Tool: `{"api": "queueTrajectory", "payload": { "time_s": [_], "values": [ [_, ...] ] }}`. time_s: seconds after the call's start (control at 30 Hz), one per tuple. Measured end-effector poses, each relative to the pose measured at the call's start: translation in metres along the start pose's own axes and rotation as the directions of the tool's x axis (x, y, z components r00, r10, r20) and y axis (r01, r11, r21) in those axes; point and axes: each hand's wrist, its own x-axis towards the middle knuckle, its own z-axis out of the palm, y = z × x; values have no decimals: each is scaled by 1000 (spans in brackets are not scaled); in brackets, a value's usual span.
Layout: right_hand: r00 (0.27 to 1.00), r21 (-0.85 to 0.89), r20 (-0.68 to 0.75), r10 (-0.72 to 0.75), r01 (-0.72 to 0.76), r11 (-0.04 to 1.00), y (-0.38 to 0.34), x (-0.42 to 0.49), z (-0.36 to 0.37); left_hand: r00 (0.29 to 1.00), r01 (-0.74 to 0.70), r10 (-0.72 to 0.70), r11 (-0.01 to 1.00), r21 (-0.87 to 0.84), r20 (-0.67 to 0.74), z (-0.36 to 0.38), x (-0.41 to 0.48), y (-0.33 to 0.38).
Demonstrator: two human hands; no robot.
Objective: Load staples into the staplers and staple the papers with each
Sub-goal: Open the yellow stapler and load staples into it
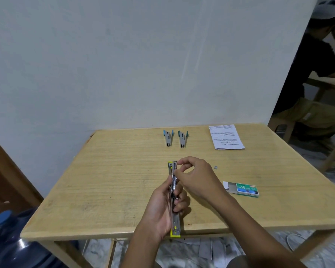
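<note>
My left hand [161, 207] grips a yellow stapler [174, 190], flipped fully open and held lengthwise above the near middle of the wooden table [108, 180]. My right hand [195, 175] pinches at the stapler's metal channel near its far end; whether a staple strip is between the fingers is too small to tell. A green staple box [244, 188], slid partly open, lies to the right. A small loose strip of staples [215, 167] lies beyond it. Two blue staplers [168, 137] [182, 139] lie open near the far edge. Printed papers [226, 136] lie at the far right.
A white wall stands right behind the table. A blue water jug [14, 242] sits on the floor at the lower left. Another person [321, 78] sits at a second table on the right. Scattered papers [211, 250] lie on the floor under the table.
</note>
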Motion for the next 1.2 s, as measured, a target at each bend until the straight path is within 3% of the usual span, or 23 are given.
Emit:
{"api": "queueTrajectory", "payload": {
  "time_s": [0.47, 0.73, 1.2],
  "values": [
    [999, 17, -49, -3, 4, 1000, -4, -13, 5, 998, -1, -1, 999, -33, -67, 7, -5, 3],
    [1000, -37, 4, -25, 25, 999, -5, -19, 8, 994, -32, 11, 980, -194, -108, 16, -6, 5],
    [990, -90, -138, -20, 8, 996, -12, -18, 11, 997, 13, -22, 993, -115, -79, 14, -7, 5]
  ]
}}
